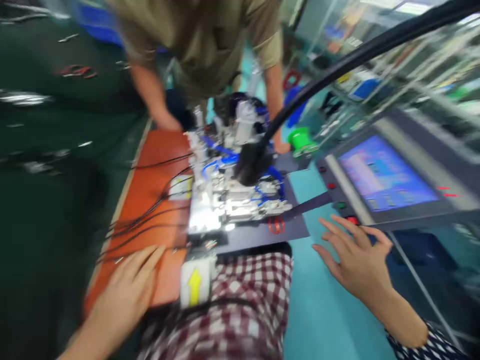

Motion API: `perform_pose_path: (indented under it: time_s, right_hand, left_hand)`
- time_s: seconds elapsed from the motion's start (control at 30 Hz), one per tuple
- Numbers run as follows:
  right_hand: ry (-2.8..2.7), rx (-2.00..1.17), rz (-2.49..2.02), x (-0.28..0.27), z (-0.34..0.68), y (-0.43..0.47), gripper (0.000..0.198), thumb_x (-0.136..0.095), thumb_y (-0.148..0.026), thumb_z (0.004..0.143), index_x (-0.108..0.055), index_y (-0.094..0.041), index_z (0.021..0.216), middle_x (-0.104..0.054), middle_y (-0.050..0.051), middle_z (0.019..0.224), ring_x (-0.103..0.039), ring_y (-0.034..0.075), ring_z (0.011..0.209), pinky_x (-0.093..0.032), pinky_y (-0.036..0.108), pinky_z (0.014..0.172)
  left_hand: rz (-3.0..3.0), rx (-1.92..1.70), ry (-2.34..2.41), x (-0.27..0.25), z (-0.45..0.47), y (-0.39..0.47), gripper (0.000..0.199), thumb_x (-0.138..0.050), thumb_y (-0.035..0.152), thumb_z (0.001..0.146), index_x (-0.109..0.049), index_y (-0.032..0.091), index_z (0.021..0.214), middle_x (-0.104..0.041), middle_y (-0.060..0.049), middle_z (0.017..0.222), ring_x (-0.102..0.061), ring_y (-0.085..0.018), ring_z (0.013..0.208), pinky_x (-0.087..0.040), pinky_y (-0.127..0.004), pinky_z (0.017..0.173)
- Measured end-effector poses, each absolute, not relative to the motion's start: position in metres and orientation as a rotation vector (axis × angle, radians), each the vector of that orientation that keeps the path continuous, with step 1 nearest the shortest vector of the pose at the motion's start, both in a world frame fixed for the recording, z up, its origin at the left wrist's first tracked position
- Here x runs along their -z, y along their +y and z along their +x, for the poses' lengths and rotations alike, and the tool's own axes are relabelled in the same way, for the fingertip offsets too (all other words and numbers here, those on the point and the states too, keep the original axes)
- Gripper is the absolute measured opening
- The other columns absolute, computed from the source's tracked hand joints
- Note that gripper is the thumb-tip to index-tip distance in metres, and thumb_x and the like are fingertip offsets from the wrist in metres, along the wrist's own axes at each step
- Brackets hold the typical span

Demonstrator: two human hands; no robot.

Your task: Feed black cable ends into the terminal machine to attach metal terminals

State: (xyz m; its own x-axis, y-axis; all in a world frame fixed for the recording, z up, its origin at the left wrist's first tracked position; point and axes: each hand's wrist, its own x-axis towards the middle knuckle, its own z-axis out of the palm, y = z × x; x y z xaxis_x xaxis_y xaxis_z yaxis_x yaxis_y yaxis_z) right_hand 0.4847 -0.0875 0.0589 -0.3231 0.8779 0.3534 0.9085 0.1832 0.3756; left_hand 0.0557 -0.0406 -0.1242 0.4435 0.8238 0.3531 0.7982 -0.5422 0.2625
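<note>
My left hand [131,280] lies over the orange board [165,150], fingers stretched out and holding nothing. Dark cables [150,215] run across the board just beyond its fingertips. To its right is a white block with a yellow arrow [194,285]. My right hand [358,257] is above the teal mat [311,290], fingers spread with nothing in them. A red button [352,220] on the control panel [362,195] is close to its fingers; contact cannot be made out. Between and beyond my hands sits a metal machine assembly with blue tubes [240,195], blurred.
Across the machine, a person in a khaki shirt [210,45] leans in, arms on both sides of it. A thick black arm [337,65] slants overhead. A green spool [301,141] stands near the lit touchscreen [386,172]. Shelving [416,85] is at far right.
</note>
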Motion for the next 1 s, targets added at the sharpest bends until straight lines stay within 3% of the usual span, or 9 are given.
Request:
perform_pose_path:
  time_s: [0.13,0.33,0.57,0.67,0.8,0.9,1.0]
  right_hand:
    - [-2.490,0.547,-1.587,-0.006,0.479,-0.091,0.011,-0.060,-0.031,0.094,-0.062,-0.020,0.093,-0.074,0.004,0.113,-0.065,0.028,0.109,-0.034,0.042,0.089]
    - [-2.478,0.175,-1.442,0.062,0.459,-0.099,0.016,-0.053,-0.036,0.096,-0.062,-0.023,0.090,-0.075,0.002,0.108,-0.066,0.027,0.105,-0.034,0.043,0.088]
    - [-2.447,-0.084,-1.509,0.076,0.433,-0.111,0.018,-0.045,-0.032,0.098,-0.059,-0.023,0.094,-0.074,0.004,0.109,-0.065,0.027,0.107,-0.032,0.046,0.092]
    - [-2.450,-0.149,-1.454,0.081,0.425,-0.110,0.016,-0.047,-0.031,0.098,-0.059,-0.022,0.095,-0.074,0.004,0.107,-0.066,0.026,0.107,-0.032,0.045,0.093]
    - [-2.494,-0.176,-1.350,0.091,0.425,-0.112,0.018,-0.049,-0.036,0.096,-0.060,-0.023,0.098,-0.074,0.004,0.106,-0.066,0.027,0.104,-0.034,0.044,0.090]
    - [-2.486,-0.211,-1.311,0.102,0.434,-0.113,0.022,-0.050,-0.041,0.095,-0.062,-0.023,0.099,-0.073,0.004,0.103,-0.066,0.028,0.101,-0.037,0.044,0.087]
    - [-2.469,-0.276,-1.307,0.109,0.439,-0.112,0.027,-0.048,-0.045,0.095,-0.063,-0.022,0.100,-0.073,0.006,0.100,-0.065,0.028,0.098,-0.041,0.042,0.084]
  left_hand:
    - [2.548,-0.465,1.607,0.112,0.060,-0.045,0.048,-0.035,0.011,0.094,-0.042,0.015,0.142,-0.055,-0.014,0.131,-0.050,-0.028,0.123,-0.043,-0.045,0.107]
    - [2.452,-0.408,1.648,0.104,0.064,-0.049,0.048,-0.036,0.012,0.095,-0.044,0.015,0.142,-0.053,-0.013,0.134,-0.047,-0.028,0.126,-0.041,-0.047,0.111]
    - [2.356,-0.288,1.647,0.087,0.077,-0.011,0.050,-0.036,0.022,0.097,-0.039,0.009,0.145,-0.041,-0.017,0.150,-0.038,-0.030,0.139,-0.038,-0.048,0.114]
    - [2.386,-0.291,1.607,0.082,0.085,0.016,0.048,-0.034,0.018,0.096,-0.043,0.004,0.141,-0.043,-0.019,0.149,-0.038,-0.029,0.140,-0.033,-0.046,0.118]
    - [2.395,-0.327,1.468,0.066,0.073,0.026,0.046,-0.036,0.015,0.094,-0.043,0.008,0.139,-0.044,-0.017,0.148,-0.040,-0.027,0.138,-0.037,-0.044,0.115]
    - [2.437,-0.390,1.218,0.044,0.048,0.008,0.037,-0.035,0.016,0.097,-0.049,0.012,0.130,-0.055,-0.014,0.134,-0.053,-0.020,0.124,-0.046,-0.034,0.103]
    - [2.650,-0.097,0.838,0.028,0.029,-0.022,0.023,-0.042,0.017,0.097,-0.062,0.016,0.106,-0.068,-0.008,0.099,-0.062,-0.018,0.093,-0.048,-0.030,0.082]
